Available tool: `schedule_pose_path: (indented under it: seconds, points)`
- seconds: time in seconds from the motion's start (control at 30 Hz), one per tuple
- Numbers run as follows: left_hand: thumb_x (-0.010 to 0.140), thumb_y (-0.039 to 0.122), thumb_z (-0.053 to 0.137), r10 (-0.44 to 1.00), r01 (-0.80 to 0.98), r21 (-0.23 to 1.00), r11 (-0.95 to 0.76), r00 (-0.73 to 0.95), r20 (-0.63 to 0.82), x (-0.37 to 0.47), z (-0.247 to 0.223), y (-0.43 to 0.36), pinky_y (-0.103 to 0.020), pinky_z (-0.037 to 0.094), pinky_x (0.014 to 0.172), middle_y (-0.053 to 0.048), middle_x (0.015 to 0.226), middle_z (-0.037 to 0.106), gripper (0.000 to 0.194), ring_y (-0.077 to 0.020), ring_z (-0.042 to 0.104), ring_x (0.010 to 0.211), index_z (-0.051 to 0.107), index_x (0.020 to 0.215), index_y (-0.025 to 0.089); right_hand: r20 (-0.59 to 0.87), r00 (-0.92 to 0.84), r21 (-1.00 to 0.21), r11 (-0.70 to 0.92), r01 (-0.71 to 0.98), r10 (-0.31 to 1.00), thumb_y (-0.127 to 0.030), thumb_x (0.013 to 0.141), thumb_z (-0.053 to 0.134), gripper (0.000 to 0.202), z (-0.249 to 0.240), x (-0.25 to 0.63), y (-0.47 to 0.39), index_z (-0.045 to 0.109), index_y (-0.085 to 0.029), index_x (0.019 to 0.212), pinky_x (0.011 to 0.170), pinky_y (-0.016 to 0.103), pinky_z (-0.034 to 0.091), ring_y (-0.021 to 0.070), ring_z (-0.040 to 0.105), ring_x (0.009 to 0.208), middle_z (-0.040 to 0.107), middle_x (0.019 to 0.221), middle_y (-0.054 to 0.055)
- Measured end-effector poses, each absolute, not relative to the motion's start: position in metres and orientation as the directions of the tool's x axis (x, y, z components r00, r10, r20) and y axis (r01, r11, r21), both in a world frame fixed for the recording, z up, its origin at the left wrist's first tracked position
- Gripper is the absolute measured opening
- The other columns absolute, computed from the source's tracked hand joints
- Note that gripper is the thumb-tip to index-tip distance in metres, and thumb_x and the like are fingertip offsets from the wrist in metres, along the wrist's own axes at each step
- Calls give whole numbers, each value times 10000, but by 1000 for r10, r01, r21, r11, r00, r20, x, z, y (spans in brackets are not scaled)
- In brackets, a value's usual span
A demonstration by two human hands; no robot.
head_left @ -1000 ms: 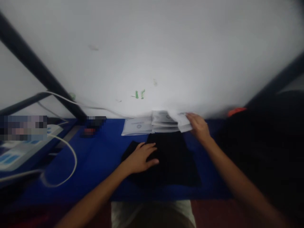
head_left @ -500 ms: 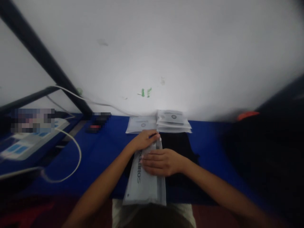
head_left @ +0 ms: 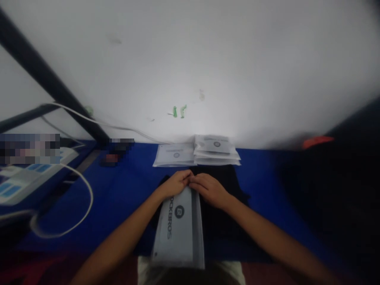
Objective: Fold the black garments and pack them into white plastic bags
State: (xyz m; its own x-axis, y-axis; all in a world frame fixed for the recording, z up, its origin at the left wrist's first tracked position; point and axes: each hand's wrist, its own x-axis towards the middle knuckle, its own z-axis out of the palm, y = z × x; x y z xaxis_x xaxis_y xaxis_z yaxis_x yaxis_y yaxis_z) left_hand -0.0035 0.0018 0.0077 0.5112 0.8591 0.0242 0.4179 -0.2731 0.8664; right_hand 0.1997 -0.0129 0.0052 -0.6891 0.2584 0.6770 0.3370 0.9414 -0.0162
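A frosted plastic zip bag (head_left: 181,245) with ROCKBROS lettering and a round logo lies lengthwise, its near end at the table's front edge. At the bag's far end, my left hand (head_left: 179,183) is closed on the top corner. My right hand (head_left: 210,190) meets it there, its fingers bent together at the same corner. The fingertips of both hands touch, and they hide that end of the zip and its slider. Beneath the bag and to its right is a black cloth (head_left: 225,213), spread on the table.
Several packed bags (head_left: 216,152) are stacked against the wall, with another flat bag (head_left: 175,156) beside them. On the left are a power strip (head_left: 38,174), a white cable (head_left: 90,194) and a blurred dark item (head_left: 117,152). The blue table (head_left: 261,186) extends right toward a dark shape.
My right hand has moved from the middle of the bag up to its far end, joining my left hand. The logo is now uncovered. The bag sits slightly closer to me.
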Motion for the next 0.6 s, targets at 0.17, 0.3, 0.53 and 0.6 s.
schedule_pose_path:
  seconds: [0.17, 0.3, 0.53, 0.6]
  points:
    - [947, 374, 454, 857, 458, 848, -267, 515, -9, -1, 11, -2, -275, 439, 676, -1, 788, 621, 257, -169, 554, 741, 595, 842, 187, 700, -652, -21, 922, 387, 290, -88, 982, 418, 236, 4, 205, -8, 640, -143, 1040, 767, 361, 541, 200, 600, 856, 664, 901, 104]
    - [946, 343, 457, 854, 473, 837, -273, 519, -15, 0, 14, -5, -280, 436, 701, 3, 799, 621, 227, -169, 558, 755, 595, 851, 191, 679, -674, -4, 921, 391, 289, -67, 966, 426, 229, 2, 206, -9, 644, -128, 1007, 790, 362, 522, 204, 585, 848, 653, 890, 104]
    - [950, 343, 454, 858, 492, 828, -270, 514, -25, -1, 17, -6, -283, 429, 709, 5, 792, 621, 225, -168, 555, 744, 585, 846, 193, 620, -728, -1, 928, 374, 294, -81, 975, 406, 248, 2, 208, -8, 643, -134, 1029, 788, 372, 518, 205, 562, 852, 662, 927, 109]
    - [951, 347, 450, 863, 499, 825, -267, 505, -26, -1, 17, -6, -287, 420, 702, 6, 774, 614, 229, -170, 548, 731, 582, 844, 194, 617, -735, 8, 932, 363, 281, -76, 975, 411, 242, 2, 208, -7, 639, -126, 1040, 785, 369, 522, 205, 567, 858, 665, 941, 115]
